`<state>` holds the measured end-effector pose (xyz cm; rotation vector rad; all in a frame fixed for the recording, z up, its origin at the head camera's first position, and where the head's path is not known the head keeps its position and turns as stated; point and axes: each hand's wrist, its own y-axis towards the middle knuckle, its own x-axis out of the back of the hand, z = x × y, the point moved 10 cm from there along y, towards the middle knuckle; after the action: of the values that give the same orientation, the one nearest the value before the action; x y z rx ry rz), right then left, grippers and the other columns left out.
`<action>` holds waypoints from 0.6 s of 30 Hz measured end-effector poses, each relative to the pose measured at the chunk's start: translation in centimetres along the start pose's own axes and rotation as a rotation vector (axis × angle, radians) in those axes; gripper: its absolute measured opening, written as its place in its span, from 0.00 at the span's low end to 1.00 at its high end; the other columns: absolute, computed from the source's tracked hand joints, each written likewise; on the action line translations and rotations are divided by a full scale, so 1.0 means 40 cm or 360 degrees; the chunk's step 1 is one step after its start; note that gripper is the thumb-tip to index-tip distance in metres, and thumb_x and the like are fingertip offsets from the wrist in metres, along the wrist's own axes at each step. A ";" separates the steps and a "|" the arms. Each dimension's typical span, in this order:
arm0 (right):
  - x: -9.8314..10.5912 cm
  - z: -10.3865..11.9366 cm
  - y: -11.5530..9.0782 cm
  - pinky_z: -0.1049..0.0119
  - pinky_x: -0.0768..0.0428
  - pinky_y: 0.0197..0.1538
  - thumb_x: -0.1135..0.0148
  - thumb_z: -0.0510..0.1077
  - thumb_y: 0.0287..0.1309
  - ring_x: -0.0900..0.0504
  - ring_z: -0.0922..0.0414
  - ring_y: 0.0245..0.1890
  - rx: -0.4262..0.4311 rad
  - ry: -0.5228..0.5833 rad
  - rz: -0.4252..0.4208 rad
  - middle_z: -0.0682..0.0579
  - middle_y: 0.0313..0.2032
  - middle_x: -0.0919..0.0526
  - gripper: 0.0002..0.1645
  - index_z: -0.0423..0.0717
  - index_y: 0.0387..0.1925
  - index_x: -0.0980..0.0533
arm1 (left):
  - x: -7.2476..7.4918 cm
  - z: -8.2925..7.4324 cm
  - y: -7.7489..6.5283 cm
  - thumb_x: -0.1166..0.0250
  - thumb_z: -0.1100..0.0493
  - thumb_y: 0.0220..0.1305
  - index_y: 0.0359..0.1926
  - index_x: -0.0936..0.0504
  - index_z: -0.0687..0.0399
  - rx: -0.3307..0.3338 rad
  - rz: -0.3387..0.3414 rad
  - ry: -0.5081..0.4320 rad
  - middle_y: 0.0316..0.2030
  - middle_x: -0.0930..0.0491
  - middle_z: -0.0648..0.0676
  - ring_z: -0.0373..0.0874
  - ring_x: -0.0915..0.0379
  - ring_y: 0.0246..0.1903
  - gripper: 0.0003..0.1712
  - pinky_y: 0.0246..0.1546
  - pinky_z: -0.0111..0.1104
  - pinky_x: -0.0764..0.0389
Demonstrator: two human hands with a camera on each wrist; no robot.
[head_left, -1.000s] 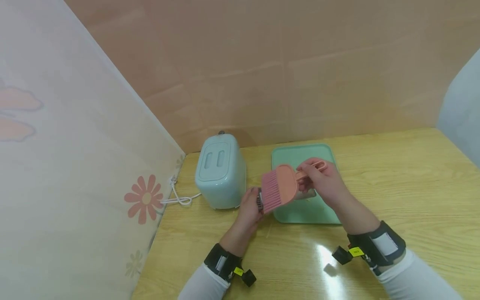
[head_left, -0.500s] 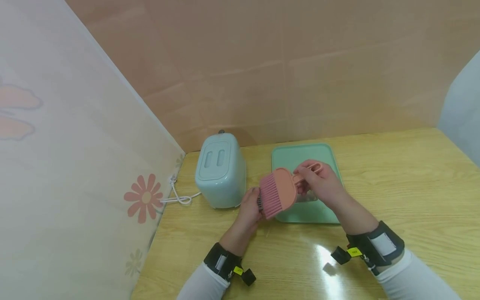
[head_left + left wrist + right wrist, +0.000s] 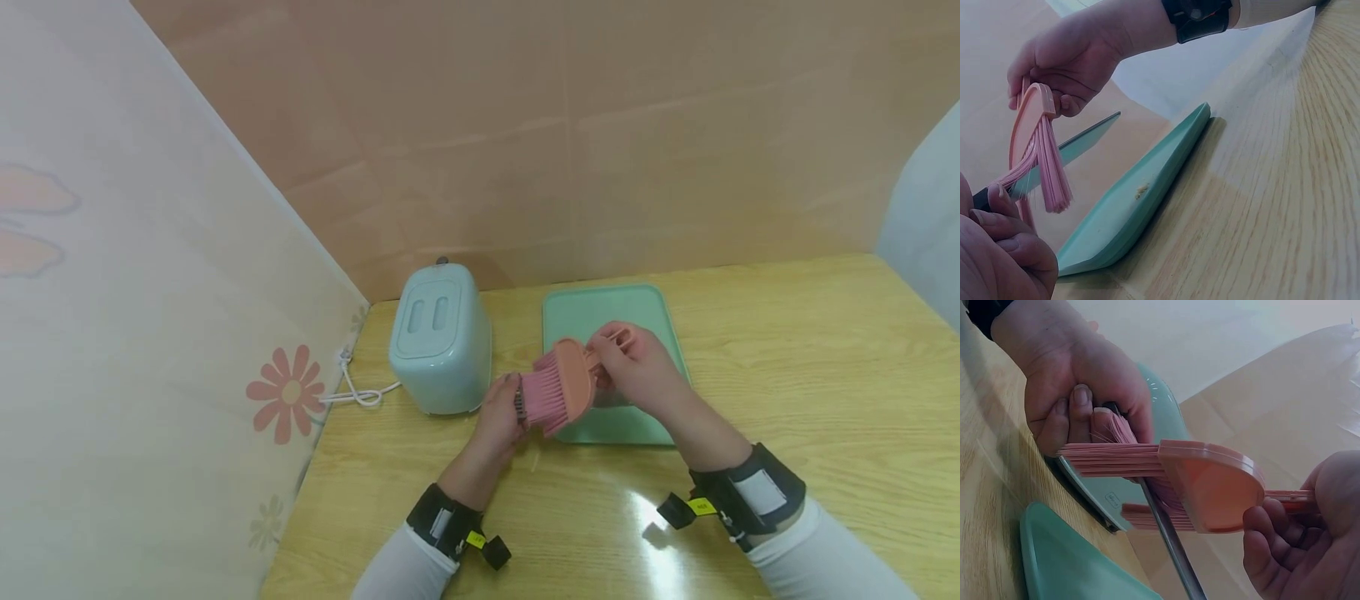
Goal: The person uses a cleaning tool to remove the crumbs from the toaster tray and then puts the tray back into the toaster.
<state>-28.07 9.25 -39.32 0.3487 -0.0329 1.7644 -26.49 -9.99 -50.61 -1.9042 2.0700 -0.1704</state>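
A pink brush point(image 3: 576, 379) is held by its looped handle in my right hand point(image 3: 639, 367), above a green tray point(image 3: 596, 308). My left hand point(image 3: 497, 417) grips the dark handle of a flat metal blade point(image 3: 1088, 140), which extends over the tray; the blade's exact kind is unclear. In the right wrist view, the bristles point(image 3: 1116, 459) straddle the blade point(image 3: 1179, 553), some on each side, close to my left fingers. The head view hides most of the blade behind the brush and right hand. A few pale crumbs point(image 3: 1141, 191) lie on the tray.
A light-blue toaster point(image 3: 438, 333) with a lidded top stands left of the tray. Its white cord point(image 3: 367, 397) runs toward the patterned left wall point(image 3: 187, 333). The wooden table point(image 3: 795, 358) meets a brown backdrop point(image 3: 600, 150) behind.
The brush has shifted slightly down and toward the left hand, and its bristles have spread into separate clumps around the blade. The left hand stays nearly still; the tray and toaster have not moved.
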 end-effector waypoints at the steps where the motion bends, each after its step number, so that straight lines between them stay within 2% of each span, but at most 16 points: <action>1: -0.002 -0.001 0.000 0.59 0.18 0.26 0.50 0.47 0.71 0.20 0.48 0.23 -0.0006 -0.0007 0.0002 0.42 0.24 0.19 0.17 0.37 0.35 0.23 | -0.001 0.001 0.000 0.58 0.43 0.76 0.43 0.25 0.50 0.0002 0.0006 0.0006 0.24 0.26 0.47 0.37 0.38 0.16 0.21 0.14 0.27 0.37; 7: -0.002 -0.006 -0.004 0.60 0.21 0.23 0.51 0.50 0.71 0.22 0.43 0.22 -0.0075 -0.0093 -0.0007 0.38 0.23 0.22 0.17 0.41 0.34 0.24 | 0.002 0.010 0.003 0.56 0.41 0.75 0.44 0.24 0.51 0.0024 -0.0008 0.0005 0.26 0.25 0.47 0.36 0.37 0.17 0.22 0.14 0.26 0.36; 11: 0.001 -0.009 -0.005 0.60 0.22 0.22 0.51 0.52 0.71 0.22 0.45 0.21 -0.0125 -0.0166 -0.0007 0.37 0.23 0.22 0.18 0.43 0.36 0.24 | 0.003 0.013 0.005 0.56 0.40 0.75 0.45 0.23 0.52 0.0015 -0.0009 -0.0009 0.26 0.25 0.48 0.36 0.37 0.16 0.23 0.13 0.26 0.37; 18: 0.013 -0.009 -0.003 0.60 0.20 0.23 0.52 0.53 0.71 0.20 0.49 0.22 -0.0124 -0.0242 0.0002 0.44 0.23 0.19 0.19 0.43 0.37 0.23 | 0.010 0.017 0.006 0.54 0.41 0.74 0.46 0.24 0.52 0.0038 -0.0056 -0.0063 0.28 0.25 0.49 0.37 0.36 0.17 0.22 0.13 0.26 0.37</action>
<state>-28.14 9.84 -39.54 0.4252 -0.2100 1.7294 -26.53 -10.28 -51.40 -1.9151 2.0010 -0.1632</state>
